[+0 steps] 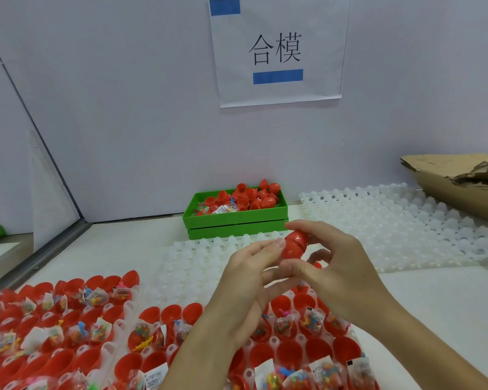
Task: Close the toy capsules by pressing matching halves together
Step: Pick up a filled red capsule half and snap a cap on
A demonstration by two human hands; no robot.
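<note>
Together, the left hand (248,280) and right hand (333,266) pinch the red capsule (295,244), fingers curled round it.

On the worktop (119,249), the bin (235,220) of loose capsule halves (248,197) stands at the back against the wall, below the paper sign (278,49). Empty trays (392,220) lie before it and to its right, with a cardboard box (462,184) far right. Trays of filled halves (68,327) lie nearest, left and centre.

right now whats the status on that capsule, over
Left hand and right hand both pinch one red capsule, halves joined, held above the trays. Open filled halves wait below. Nothing in the way.
</note>
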